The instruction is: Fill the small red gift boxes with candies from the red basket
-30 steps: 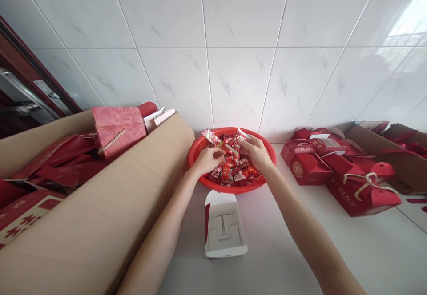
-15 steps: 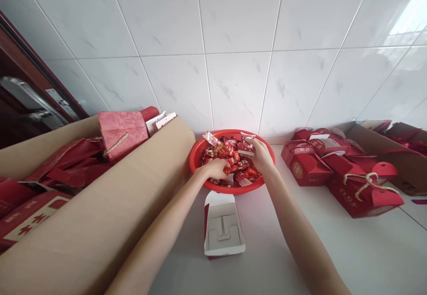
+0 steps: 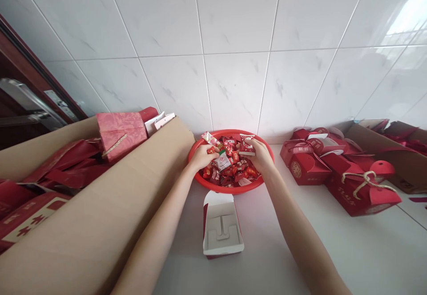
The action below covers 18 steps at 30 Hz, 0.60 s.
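Right hand, yours: fingers closed on a red-and-white packet, held over the right part of the red basket. Left hand, yours: fingers curled at the basket's left side, beside a green-and-white packet; whether they grip it, cannot tell. Basket contents: wrapped sweets, loosely heaped.

Risks, as judged: a packet slipping from your right fingers, cause a light pinch; sweets spilling over the low rim, cause rummaging in the heap; the white-lined box being nudged, cause a pull on the basket, since the raised flap stands close to the front rim.

Edges: tall cardboard carton close by the basket's left, narrowing your left side; tiled wall just behind; red boxes right of your right wrist. Room for moving: bare surface right of the white-lined box, bounded by your right forearm.
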Motion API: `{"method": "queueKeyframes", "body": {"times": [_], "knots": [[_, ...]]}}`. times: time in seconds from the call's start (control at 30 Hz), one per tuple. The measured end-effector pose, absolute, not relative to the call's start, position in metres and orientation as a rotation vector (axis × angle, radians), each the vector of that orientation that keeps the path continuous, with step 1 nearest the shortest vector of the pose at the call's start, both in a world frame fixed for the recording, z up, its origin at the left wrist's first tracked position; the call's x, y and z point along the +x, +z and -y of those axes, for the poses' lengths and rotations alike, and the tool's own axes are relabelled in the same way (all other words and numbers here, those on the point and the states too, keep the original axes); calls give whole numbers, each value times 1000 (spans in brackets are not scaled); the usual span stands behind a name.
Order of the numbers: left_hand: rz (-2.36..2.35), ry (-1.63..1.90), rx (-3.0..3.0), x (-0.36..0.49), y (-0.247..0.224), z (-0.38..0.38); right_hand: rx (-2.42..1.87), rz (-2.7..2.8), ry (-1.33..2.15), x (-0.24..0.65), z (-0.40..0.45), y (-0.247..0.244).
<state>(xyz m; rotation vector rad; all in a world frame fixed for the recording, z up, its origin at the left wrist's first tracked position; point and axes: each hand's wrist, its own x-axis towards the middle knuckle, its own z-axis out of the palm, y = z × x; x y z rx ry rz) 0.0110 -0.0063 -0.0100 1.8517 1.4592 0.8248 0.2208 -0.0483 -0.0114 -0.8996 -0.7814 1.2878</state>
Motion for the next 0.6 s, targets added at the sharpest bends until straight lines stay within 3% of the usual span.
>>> {"method": "queueKeyframes", "body": {"times": [0.43, 0.6], "knots": [[-1507, 914, 2013, 6, -11, -3, -963, 888, 1302, 221, 52, -10], [-1316, 638, 2126, 17, 2, 6, -944, 912, 1277, 219, 51, -11]]}}
